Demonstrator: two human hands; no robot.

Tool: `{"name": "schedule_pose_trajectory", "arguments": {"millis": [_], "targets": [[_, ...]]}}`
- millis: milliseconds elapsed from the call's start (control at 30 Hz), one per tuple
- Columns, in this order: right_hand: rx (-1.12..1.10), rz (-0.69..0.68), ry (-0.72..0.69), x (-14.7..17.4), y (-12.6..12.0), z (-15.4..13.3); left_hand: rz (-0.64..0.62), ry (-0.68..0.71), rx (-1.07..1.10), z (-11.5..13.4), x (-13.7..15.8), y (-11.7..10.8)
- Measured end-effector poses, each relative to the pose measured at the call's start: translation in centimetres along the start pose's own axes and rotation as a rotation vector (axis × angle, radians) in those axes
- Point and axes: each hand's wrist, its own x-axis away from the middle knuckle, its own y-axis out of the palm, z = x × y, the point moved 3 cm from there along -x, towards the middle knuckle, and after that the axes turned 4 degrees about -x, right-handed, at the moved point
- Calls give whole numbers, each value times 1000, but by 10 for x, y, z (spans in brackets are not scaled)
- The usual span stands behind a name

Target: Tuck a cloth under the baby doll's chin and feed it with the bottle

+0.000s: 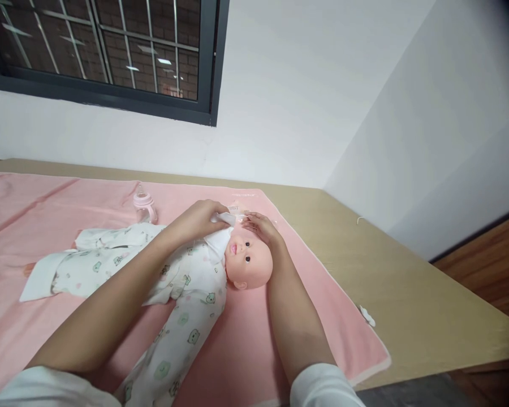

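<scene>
A baby doll (250,259) lies on its back with its bald head to the right. It wears a white outfit (106,264) printed with small green animals. At its neck is a white cloth (218,244) that looks like a bib. My left hand (202,219) is closed on the raised edge of this cloth, thumb and fingers pinched. Beside the doll's head, my right hand (261,226) has its fingers bent together at the other end of the same white cloth. Its fingertips partly hide what they grip.
A pink blanket (246,345) lies under the doll on a wooden surface (407,305). Behind the doll's legs stands a pink-capped baby bottle (145,207). A small white item (367,316) lies at the blanket's right edge. White walls and a barred window (110,51) rise behind.
</scene>
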Motion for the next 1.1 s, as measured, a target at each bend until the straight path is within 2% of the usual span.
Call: {"name": "schedule_pose_trajectory", "arguments": {"millis": [100,200,367,467,567,667,900,1100], "targets": [[33,-65,-42,6,4,-22,153,13,42,-2,1,-9],[145,-151,-133,18,19,-59,251,12,35,-5,0,-14],[350,-414,-356,64,72,-125,310,16,-15,-9,-1,-16],[479,-506,-476,94,104,-149,317,30,6,-9,1,-17],[644,-523,-559,110,125,-157,320,52,31,-7,4,-20],[757,-467,-617,115,135,-157,319,65,47,-4,7,-24],[812,-305,-628,111,133,-155,303,16,55,-3,8,-29],[817,-357,-572,104,131,-149,239,21,48,-8,7,-27]]}}
